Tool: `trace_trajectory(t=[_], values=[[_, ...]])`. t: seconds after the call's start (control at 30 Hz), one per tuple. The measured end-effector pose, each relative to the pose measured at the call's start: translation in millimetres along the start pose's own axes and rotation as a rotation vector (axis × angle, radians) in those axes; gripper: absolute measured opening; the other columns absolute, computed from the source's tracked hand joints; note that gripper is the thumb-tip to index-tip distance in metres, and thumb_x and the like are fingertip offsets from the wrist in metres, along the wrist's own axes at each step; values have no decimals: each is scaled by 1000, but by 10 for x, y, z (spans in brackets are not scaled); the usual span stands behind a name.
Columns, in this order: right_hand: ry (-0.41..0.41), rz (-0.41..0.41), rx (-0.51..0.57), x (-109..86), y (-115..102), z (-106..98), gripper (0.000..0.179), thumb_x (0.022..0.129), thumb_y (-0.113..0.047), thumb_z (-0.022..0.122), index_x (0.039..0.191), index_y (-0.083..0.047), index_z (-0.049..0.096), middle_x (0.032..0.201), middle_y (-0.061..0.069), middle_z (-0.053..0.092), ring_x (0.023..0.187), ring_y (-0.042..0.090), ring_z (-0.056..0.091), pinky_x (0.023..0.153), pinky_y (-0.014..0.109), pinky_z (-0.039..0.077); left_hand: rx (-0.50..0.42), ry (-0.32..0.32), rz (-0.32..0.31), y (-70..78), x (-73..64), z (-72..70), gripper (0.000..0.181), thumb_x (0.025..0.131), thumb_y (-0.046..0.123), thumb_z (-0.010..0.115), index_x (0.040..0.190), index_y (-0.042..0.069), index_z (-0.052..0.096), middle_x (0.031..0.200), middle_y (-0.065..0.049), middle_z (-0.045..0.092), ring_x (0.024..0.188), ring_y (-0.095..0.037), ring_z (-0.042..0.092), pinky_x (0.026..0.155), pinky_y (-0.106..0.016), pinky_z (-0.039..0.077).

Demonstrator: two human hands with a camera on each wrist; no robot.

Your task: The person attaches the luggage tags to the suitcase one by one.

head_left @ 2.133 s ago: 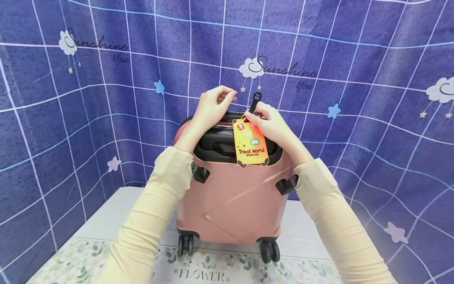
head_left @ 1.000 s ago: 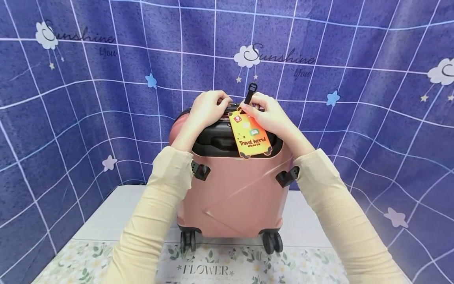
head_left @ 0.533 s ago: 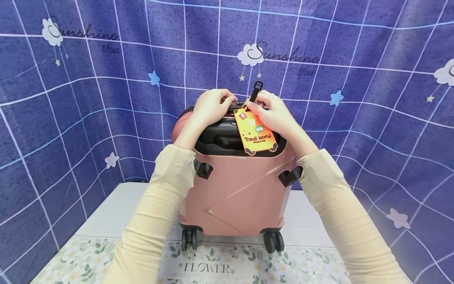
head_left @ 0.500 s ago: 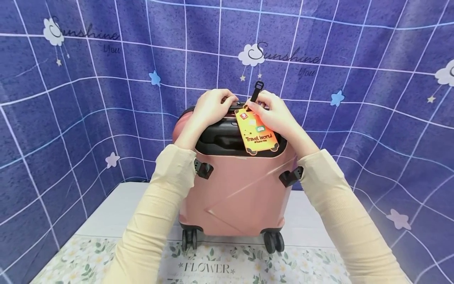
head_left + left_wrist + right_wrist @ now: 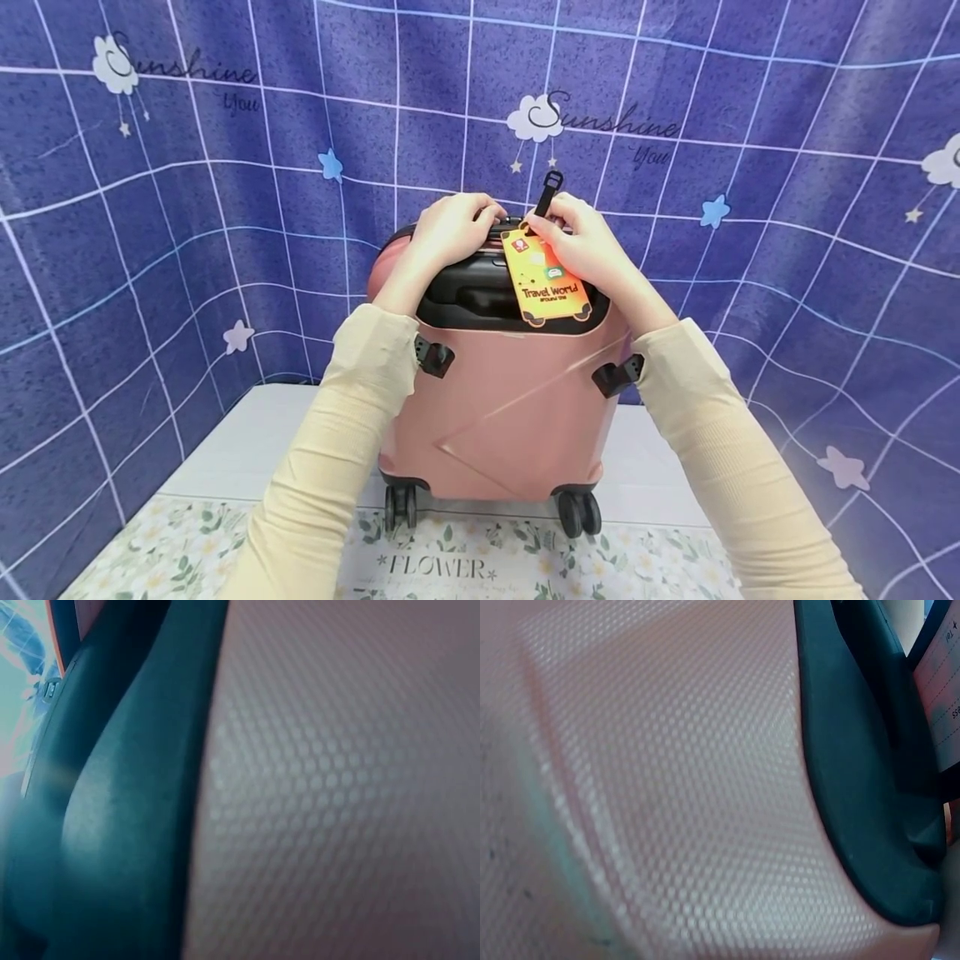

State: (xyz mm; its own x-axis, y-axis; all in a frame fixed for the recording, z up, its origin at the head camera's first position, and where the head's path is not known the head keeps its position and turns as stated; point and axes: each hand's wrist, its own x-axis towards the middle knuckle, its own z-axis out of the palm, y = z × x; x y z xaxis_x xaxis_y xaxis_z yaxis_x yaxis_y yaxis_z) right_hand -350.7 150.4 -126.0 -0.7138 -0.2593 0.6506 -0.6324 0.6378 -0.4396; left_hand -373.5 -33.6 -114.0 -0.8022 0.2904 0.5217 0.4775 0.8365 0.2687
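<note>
A pink suitcase [image 5: 510, 408] stands upright on its wheels, with a black recessed panel [image 5: 465, 292] at its upper front. My right hand [image 5: 592, 246] pinches the black strap [image 5: 548, 198] of a yellow-orange luggage tag [image 5: 547, 287], whose buckle end points up. The tag hangs slightly tilted before the panel; its lined back [image 5: 941, 694] shows in the right wrist view. My left hand [image 5: 453, 232] lies at the suitcase's top edge, fingers bent beside a small black fitting [image 5: 513, 220]; whether they grip it cannot be made out. The left wrist view shows mostly textured pink shell [image 5: 337, 780].
Blue grid-patterned cloth [image 5: 375, 100] hangs behind and on both sides. Under the suitcase lies a white surface [image 5: 255, 433], with a floral mat [image 5: 187, 550] at the front. Black camera mounts [image 5: 618, 375] sit at both wrists.
My left hand has come down from above the suitcase to its top edge. The right hand keeps hold of the tag's strap, and the tag's lower end has swung a little right.
</note>
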Motion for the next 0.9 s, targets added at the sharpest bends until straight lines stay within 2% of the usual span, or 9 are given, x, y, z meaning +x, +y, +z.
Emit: trace_trajectory(t=[0.13, 0.3, 0.5, 0.6, 0.77, 0.9], values=[[3, -6, 4, -3, -8, 3, 21, 93, -20, 55, 94, -2, 65, 83, 7, 47, 80, 19, 42, 68, 28, 32, -14, 2, -3, -5, -5, -6, 32, 100, 33, 39, 121, 24, 62, 128, 4, 60, 120, -19, 54, 99, -42, 41], [-3, -11, -6, -10, -12, -4, 22, 94, -21, 55, 93, -2, 65, 83, 7, 47, 82, 20, 42, 70, 29, 32, -77, 30, 9, -20, 1, -1, 29, 99, 30, 44, 122, 25, 61, 128, 4, 60, 118, -18, 55, 97, -42, 42], [2, -13, -14, 6, 15, -4, 23, 94, -22, 54, 89, -2, 63, 81, 6, 46, 82, 21, 42, 69, 29, 31, -277, 68, 27, -35, 9, 0, 29, 95, 12, 50, 120, 20, 63, 114, -2, 68, 102, -15, 65, 91, -36, 44], [1, -14, -22, 5, 23, -1, 24, 94, -23, 54, 86, -2, 62, 80, 6, 45, 81, 21, 42, 69, 29, 32, -366, 65, 32, -34, 6, -3, 31, 92, 8, 53, 119, 18, 63, 114, -3, 67, 101, -17, 66, 89, -34, 46], [4, -17, -22, -11, 15, 1, 23, 93, -22, 55, 81, -2, 60, 79, 6, 45, 81, 21, 42, 68, 29, 32, -498, 56, 75, -33, 28, -30, 31, 88, 11, 62, 119, 12, 63, 122, -4, 62, 104, -19, 64, 91, -31, 49], [7, -39, -19, -9, 14, 5, 23, 92, -21, 56, 80, -2, 60, 78, 6, 45, 80, 21, 43, 68, 29, 32, -566, 78, 89, -35, 68, -59, 33, 84, 13, 68, 117, 10, 64, 116, -7, 65, 105, -18, 62, 90, -29, 49]])
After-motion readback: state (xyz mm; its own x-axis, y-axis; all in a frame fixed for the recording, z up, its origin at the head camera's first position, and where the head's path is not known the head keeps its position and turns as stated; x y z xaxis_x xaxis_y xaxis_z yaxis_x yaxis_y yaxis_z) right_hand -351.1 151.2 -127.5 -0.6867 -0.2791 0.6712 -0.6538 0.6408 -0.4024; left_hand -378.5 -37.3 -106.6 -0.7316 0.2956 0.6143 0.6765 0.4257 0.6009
